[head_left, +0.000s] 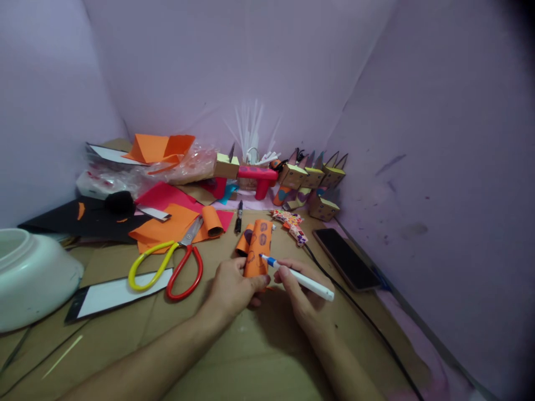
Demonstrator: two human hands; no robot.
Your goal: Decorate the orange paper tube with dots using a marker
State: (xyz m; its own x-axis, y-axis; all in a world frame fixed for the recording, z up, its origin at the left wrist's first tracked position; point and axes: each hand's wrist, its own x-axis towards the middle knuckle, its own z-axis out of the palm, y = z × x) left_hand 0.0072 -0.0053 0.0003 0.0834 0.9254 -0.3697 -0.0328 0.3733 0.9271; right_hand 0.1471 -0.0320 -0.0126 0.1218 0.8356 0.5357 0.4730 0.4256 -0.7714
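Note:
My left hand (234,287) is closed round the lower end of an orange paper tube (259,239), its thumb across the bottom. Dark heart-like outlines and purple filled shapes mark the tube's surface. In my right hand (307,301) is a white marker pen (307,283) with a blue tip end, which meets the tube's right middle part. Behind the tube, partly hidden, lies another orange paper roll (242,245). To the left, scissors (171,264) with one yellow and one red handle lie with blades pointing away.
Orange sheets (161,225), a short orange tube (212,221) and a black pen (238,216) lie beyond my hands. At right are a phone (346,259) and a black cable (359,309). Box-headed paper figures (292,175) line the back; a white pot (35,281) stands left.

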